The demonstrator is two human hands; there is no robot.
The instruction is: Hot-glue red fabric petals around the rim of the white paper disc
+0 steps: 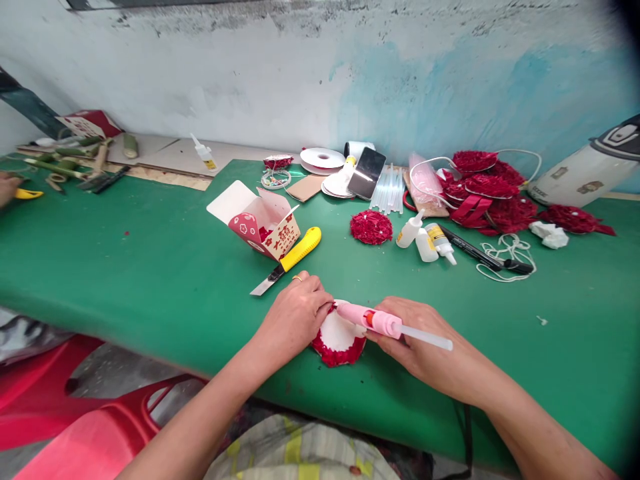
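A round white disc with ruffled red fabric edging lies on the green tabletop, left hand pinching its rim, right hand curled around a pink plastic glue gun. Gluing seems in hand; next calls for pressing.

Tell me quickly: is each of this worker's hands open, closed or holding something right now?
Left hand: closed, fingers pinching at the edge of the red-trimmed white disc.
Right hand: closed, holding the pink glue gun.
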